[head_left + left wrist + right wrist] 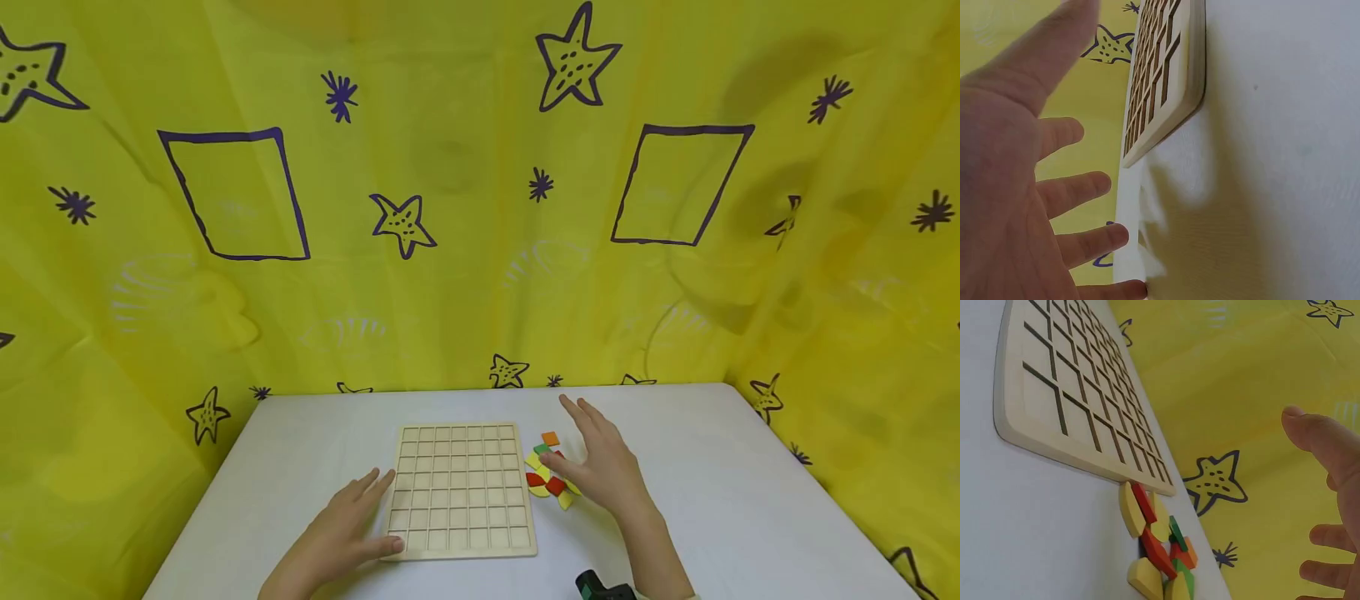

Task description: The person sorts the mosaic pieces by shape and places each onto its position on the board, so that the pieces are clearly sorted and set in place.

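A wooden grid board point(459, 490) with rows of square recesses lies flat on the white table. My left hand point(341, 529) is at the board's left side, fingers spread and thumb over its near left corner; in the left wrist view the palm and straight fingers point(1085, 244) hold nothing. Several coloured pieces point(553, 485), red, yellow, green and orange, lie in a loose pile right of the board. Over that pile hovers my right hand point(606, 467), its fingers stretched out and nothing in its grasp. The right wrist view shows the pile point(1159, 556) close to the board's edge.
A black device point(600, 587) shows at the bottom edge by the right forearm. Yellow fabric point(465, 317) printed with dark stars surrounds the white table point(720, 483) at the back and both sides.
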A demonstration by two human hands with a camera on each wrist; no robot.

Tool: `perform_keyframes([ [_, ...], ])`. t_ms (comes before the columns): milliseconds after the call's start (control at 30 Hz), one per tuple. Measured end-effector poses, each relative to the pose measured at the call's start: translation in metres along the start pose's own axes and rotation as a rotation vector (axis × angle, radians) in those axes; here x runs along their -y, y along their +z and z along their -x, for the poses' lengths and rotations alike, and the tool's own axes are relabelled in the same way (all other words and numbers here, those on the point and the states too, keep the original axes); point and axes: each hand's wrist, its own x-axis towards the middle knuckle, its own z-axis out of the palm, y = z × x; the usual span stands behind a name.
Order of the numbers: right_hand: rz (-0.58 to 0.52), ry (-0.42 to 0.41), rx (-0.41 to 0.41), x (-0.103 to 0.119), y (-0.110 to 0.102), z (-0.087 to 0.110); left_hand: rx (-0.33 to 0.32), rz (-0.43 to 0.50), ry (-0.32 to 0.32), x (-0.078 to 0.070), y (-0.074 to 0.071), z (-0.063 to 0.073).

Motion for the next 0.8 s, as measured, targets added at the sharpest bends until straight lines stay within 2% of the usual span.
perform_keyframes([
  [267, 0.015, 0.034, 0.095, -0.002, 0.014, 0.002, 0.031, -0.069, -0.047, 0.002, 0.003, -0.001],
  [567, 0.077, 0.078, 0.163, -0.008, 0.019, 0.004, 0.088, -0.104, -0.148, 0.000, 0.004, 0.000],
  [800, 0.096, 0.065, 0.180, -0.013, 0.025, 0.006, 0.100, -0.104, -0.201, -0.001, 0.005, 0.001],
])
